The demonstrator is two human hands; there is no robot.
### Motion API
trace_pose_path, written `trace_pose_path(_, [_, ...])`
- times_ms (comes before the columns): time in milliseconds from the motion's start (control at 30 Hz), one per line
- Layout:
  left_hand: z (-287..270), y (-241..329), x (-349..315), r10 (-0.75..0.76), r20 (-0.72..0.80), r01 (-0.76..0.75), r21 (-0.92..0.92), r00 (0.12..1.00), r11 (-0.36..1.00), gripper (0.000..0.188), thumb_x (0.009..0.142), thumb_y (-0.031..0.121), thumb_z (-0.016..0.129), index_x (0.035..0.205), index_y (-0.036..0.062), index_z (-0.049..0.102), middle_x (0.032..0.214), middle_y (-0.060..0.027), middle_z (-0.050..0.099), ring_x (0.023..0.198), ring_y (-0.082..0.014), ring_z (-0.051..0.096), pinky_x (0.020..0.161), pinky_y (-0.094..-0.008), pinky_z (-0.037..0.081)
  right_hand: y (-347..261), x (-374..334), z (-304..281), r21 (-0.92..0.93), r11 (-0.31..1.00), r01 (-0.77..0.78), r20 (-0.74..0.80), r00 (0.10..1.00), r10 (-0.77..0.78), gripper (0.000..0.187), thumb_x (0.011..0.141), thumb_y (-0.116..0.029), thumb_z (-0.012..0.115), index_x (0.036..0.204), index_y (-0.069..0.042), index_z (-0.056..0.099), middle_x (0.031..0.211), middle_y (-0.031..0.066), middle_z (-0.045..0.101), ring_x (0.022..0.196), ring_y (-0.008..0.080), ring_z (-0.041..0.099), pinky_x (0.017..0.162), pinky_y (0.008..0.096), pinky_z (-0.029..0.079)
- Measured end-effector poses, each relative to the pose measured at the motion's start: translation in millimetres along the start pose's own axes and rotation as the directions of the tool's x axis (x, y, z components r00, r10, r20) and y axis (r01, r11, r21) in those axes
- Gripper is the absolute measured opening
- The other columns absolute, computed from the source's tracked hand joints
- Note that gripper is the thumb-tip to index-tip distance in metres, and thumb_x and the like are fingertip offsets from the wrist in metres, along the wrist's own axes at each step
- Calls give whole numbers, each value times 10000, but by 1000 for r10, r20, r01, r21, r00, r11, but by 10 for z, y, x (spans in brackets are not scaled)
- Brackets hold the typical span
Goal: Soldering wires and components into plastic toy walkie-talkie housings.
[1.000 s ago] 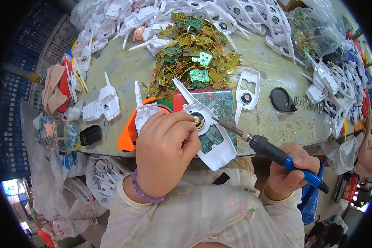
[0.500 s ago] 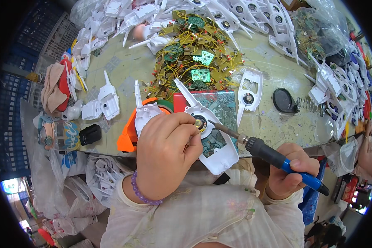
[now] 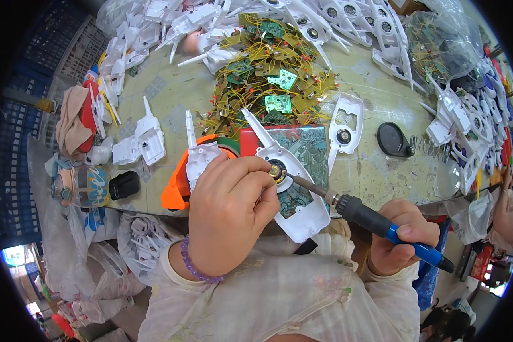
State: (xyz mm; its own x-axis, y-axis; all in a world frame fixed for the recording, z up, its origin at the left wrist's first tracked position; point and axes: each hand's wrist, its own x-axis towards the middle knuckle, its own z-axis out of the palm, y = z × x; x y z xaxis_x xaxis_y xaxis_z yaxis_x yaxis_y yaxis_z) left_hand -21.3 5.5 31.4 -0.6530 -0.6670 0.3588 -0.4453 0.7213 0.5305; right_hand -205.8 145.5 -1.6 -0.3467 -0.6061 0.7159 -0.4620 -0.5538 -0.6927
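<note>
My right hand is wrapped round the blue and black handle of a soldering iron. The iron's metal tip reaches the edge of a small round speaker, set in a white plastic housing with an open window and a long narrow end. Over the left side of that housing, my left hand is closed, thumb and fingers pinched together beside the speaker. What it pinches is hidden. Beneath the housing lies a flat red-edged board with a patterned grey-green top. Another white housing part leans on an orange object behind my left hand.
Wired circuit boards heap up beyond my hands. White housings pile along the far edge. One housing with a speaker lies at right, near a black round-ended part and a coil spring. A clear jar stands at left.
The soldering iron has shifted slightly down and left, its tip now lower at the speaker's edge. The housing has moved very slightly. My left hand keeps almost the same pose.
</note>
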Motion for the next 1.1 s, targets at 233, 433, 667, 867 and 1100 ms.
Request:
trace_pose_path(233, [11, 4, 7, -1, -5, 1, -11, 1000, 1000, 90, 703, 1, 679, 760, 16, 611, 916, -73, 650, 822, -286, 621, 919, -457, 462, 0, -6, -15, 15, 1000, 3, 22, 1000, -3, 316, 950, -390, 527, 969, -93, 421, 646, 49, 491, 537, 173, 476, 508, 292, 382])
trace_pose_path(433, [18, -2, 10, 7, -9, -7, -12, 1000, 1000, 91, 701, -9, 674, 762, 12, 609, 904, -73, 646, 801, -287, 613, 909, -445, 464, 16, 16, -20, 9, 999, 31, 36, 999, -32, 314, 950, -391, 527, 955, -94, 424, 634, 48, 487, 527, 171, 467, 494, 291, 376])
trace_pose_path(667, [23, 4, 11, 13, -10, -13, 6, 1000, 1000, 95, 695, -15, 674, 753, 8, 602, 891, -77, 639, 797, -278, 606, 838, -406, 478, 8, 42, -39, -12, 999, 51, 81, 995, -50, 323, 944, -399, 535, 942, -95, 428, 608, 39, 472, 503, 161, 444, 477, 289, 353])
trace_pose_path(867, [53, -38, 10, 57, -48, -57, 4, 997, 998, 123, 661, -25, 677, 741, 5, 588, 869, -81, 622, 752, -285, 583, 706, -383, 469, -9, 57, -34, -35, 998, 58, 106, 993, -54, 324, 943, -399, 538, 936, -95, 427, 608, 38, 468, 500, 161, 442, 474, 288, 351])
trace_pose_path(1100, [67, -38, 19, 86, -80, -87, -10, 993, 996, 146, 631, -32, 678, 726, 8, 574, 839, -85, 608, 718, -295, 569, 654, -388, 458, 25, -51, 1, 14, 996, 88, -19, 996, -88, 301, 951, -373, 531, 933, -92, 424, 630, 44, 483, 514, 164, 462, 479, 279, 368])
